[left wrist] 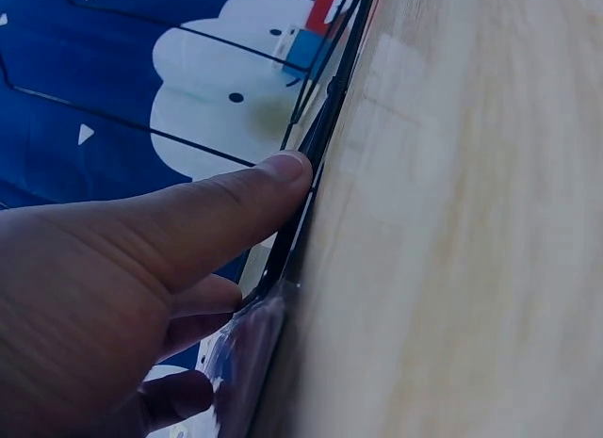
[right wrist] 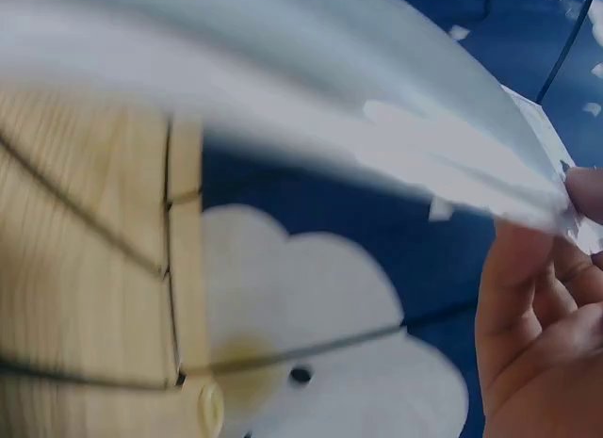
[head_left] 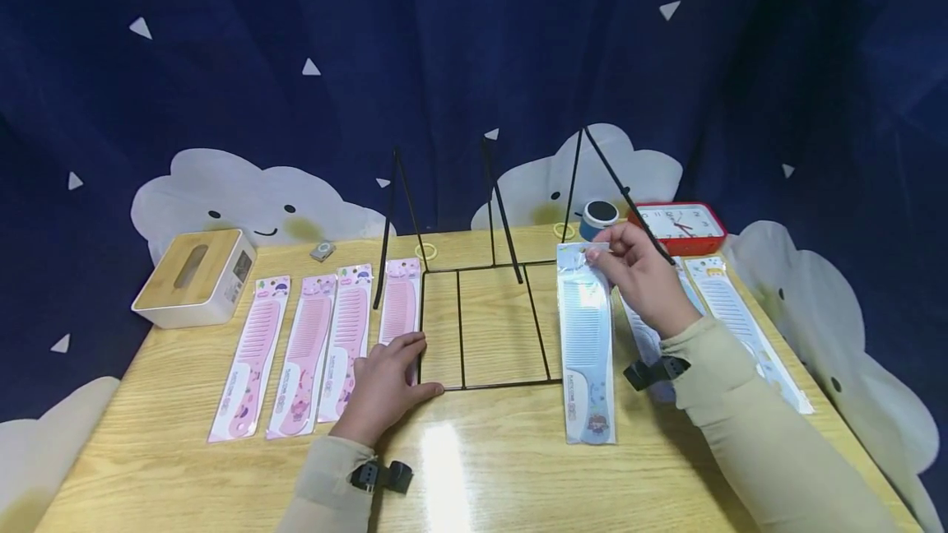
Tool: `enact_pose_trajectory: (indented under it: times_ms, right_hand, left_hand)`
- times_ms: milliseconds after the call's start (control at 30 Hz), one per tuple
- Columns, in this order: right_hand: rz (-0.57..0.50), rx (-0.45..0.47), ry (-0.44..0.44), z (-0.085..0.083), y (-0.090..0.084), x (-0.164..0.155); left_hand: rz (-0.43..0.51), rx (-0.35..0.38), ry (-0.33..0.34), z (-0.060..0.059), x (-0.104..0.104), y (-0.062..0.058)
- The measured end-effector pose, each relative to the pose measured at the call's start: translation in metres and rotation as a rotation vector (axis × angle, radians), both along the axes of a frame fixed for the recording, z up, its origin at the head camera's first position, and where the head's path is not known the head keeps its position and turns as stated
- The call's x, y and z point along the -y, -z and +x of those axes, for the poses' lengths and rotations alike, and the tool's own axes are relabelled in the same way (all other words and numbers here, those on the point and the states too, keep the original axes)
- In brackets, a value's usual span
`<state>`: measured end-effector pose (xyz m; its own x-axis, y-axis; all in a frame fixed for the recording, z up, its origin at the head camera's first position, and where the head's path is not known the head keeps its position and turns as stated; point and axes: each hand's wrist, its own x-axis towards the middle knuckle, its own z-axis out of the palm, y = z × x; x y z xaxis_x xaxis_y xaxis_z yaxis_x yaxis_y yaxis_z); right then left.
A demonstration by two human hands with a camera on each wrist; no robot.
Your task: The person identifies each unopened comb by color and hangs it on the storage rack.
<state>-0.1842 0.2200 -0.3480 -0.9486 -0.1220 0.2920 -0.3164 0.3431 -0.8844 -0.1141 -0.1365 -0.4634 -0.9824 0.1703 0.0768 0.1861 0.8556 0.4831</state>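
Note:
Pinched at its top between my right hand's (head_left: 644,278) thumb and fingers is a packaged light-blue comb (head_left: 587,336). It hangs lengthwise over the right end of a black wire rack (head_left: 461,327) and hides part of it. In the right wrist view the clear wrapper (right wrist: 452,155) shines, its end caught by the fingertips. My left hand (head_left: 387,389) rests at the rack's front left corner, fingers spread and thumb on the front wire. A packaged pink comb (head_left: 400,307) lies beside that corner, its lower part hidden by the left hand.
Three more pink combs (head_left: 299,352) lie in a row at left. Further packaged blue combs (head_left: 748,327) lie at right, partly behind the right arm. A tissue box (head_left: 191,278), a small blue-and-white jar (head_left: 598,219) and a red clock (head_left: 685,227) stand towards the back. Tall wire prongs (head_left: 504,212) rise from the rack.

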Motion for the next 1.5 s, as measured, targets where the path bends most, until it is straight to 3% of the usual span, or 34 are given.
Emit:
enact_pose_trajectory:
  times_ms: [200,467,800,1100,1500]
  right_hand:
    - [-0.102,-0.158,-0.064,0.025,-0.017,0.025]
    - [-0.239,-0.266,-0.264,0.056,-0.035,0.050]
    - [-0.303,-0.381,-0.359,0.078,-0.054,0.072]
    - [-0.277,-0.387,-0.287,0.078,-0.061,0.082]
    - [-0.263,-0.342,-0.193,0.061,-0.051,0.087]
  left_hand:
    - [0.001,-0.011,-0.005,0.000,0.000,-0.002]
    - [0.006,-0.016,-0.004,-0.001,-0.003,-0.003]
    - [0.007,-0.017,0.000,0.000,-0.001,-0.002]
    - [0.007,-0.023,0.003,0.001,-0.002,-0.002]
    - [0.003,-0.004,0.007,0.002,-0.003,-0.002]
